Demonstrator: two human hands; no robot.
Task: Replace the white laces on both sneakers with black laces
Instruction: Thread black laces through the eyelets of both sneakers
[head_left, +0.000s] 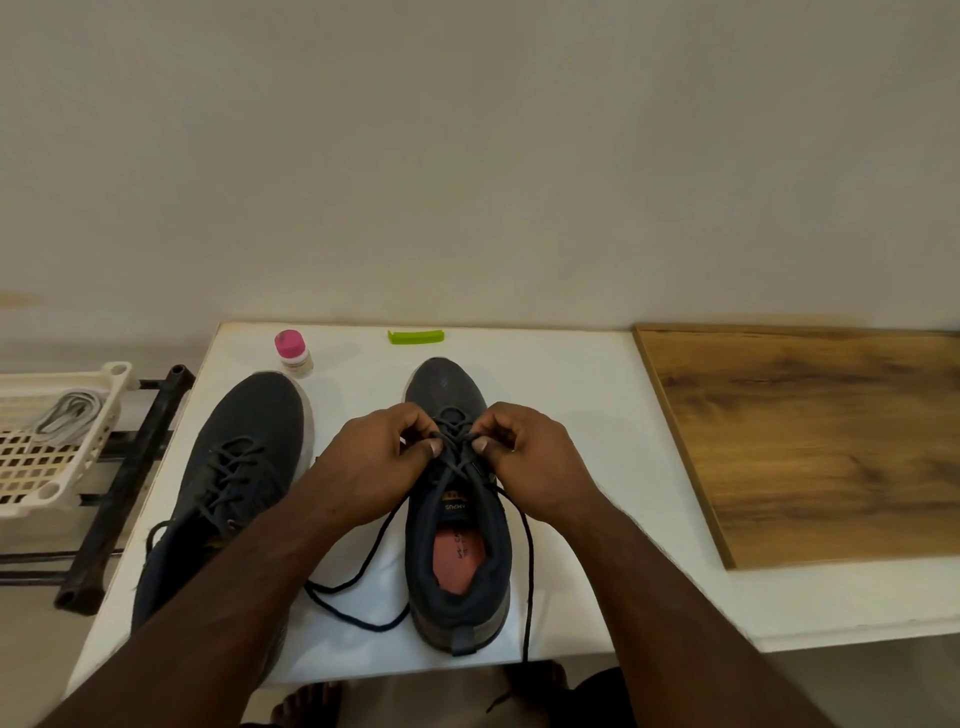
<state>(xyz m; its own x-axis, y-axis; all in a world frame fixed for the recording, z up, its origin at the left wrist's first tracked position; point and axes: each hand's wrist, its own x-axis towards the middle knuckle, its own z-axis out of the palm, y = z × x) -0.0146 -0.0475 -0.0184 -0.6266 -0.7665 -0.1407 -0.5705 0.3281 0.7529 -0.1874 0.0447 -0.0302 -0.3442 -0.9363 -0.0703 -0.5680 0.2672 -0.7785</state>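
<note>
Hiding lower eyelets, hands pinch black lace.

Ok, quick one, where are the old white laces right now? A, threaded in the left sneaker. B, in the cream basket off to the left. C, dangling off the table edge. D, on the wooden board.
B: the white laces lie bundled in the basket left of the table, while both sneakers show only dark laces and the board holds none.
</note>
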